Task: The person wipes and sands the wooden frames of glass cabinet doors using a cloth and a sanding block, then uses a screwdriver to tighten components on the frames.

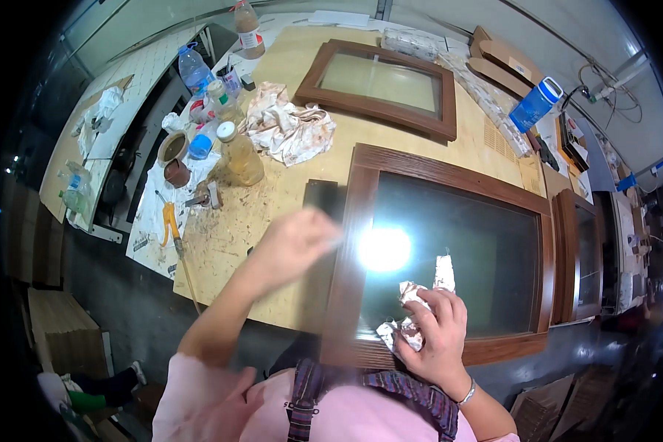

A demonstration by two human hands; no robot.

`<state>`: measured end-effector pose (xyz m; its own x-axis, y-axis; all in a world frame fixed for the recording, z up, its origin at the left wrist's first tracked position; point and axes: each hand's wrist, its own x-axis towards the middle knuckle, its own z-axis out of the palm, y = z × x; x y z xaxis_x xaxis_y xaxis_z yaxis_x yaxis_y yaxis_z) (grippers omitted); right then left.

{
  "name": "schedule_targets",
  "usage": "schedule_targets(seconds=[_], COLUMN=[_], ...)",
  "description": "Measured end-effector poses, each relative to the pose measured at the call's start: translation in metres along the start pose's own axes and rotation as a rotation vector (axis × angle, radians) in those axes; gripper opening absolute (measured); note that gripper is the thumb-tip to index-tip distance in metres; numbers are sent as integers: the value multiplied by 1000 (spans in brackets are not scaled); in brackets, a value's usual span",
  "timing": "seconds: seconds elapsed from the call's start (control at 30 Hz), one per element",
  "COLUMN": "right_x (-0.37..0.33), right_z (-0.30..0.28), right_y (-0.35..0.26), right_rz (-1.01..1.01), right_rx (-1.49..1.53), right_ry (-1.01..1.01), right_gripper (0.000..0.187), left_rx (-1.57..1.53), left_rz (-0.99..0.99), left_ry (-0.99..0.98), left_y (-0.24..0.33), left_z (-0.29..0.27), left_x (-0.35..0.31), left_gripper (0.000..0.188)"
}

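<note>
A brown wood-framed glass panel [438, 180] lies in front of me, a bright light reflected in its pane. My right hand [438, 331] is closed round a crumpled white cloth [412, 335] with reddish-brown stains, low on the glass. A pale strip [444, 274], stained in places, sticks up beyond the fingers. Just left of the frame, my left hand [295, 247] is blurred by motion. Its fingers look curled together toward the frame's left edge; what they hold, if anything, cannot be made out. A dark flat bar [322, 195] lies under the panel's left side.
A smaller framed panel [379, 88] lies farther back. To the left are a stained rag [283, 125], a jar of yellowish liquid [241, 158], several bottles, a brown cup [177, 173] and a yellow-handled air gun [171, 221]. A blue jug [535, 104] stands at the right.
</note>
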<state>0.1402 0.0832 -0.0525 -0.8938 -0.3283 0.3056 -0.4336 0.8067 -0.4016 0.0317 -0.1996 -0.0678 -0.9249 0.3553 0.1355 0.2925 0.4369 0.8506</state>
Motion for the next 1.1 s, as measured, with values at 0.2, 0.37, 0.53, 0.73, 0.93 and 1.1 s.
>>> schedule_targets(seconds=[0.2, 0.37, 0.53, 0.73, 0.93, 1.1], right_x=[3, 0, -2, -3, -10, -12], right_z=[4, 4, 4, 8, 11, 9], right_y=[-7, -6, -7, -5, -6, -4], right_rz=[-18, 15, 30, -3, -50, -93], right_rx=[-9, -19, -29, -21, -57, -6], right_ry=[6, 9, 22, 33, 67, 62], right_gripper=[40, 38, 37, 39, 37, 34], left_rx=[-44, 58, -151, -33, -34, 64], left_rz=[-64, 124, 99, 163, 38, -28], left_ry=[30, 105, -119, 84, 99, 167], left_y=[1, -1, 34, 28, 64, 78], left_z=[-15, 15, 6, 26, 30, 44], left_x=[-5, -24, -102, -96, -171, -174], left_gripper=[25, 27, 25, 30, 29, 24])
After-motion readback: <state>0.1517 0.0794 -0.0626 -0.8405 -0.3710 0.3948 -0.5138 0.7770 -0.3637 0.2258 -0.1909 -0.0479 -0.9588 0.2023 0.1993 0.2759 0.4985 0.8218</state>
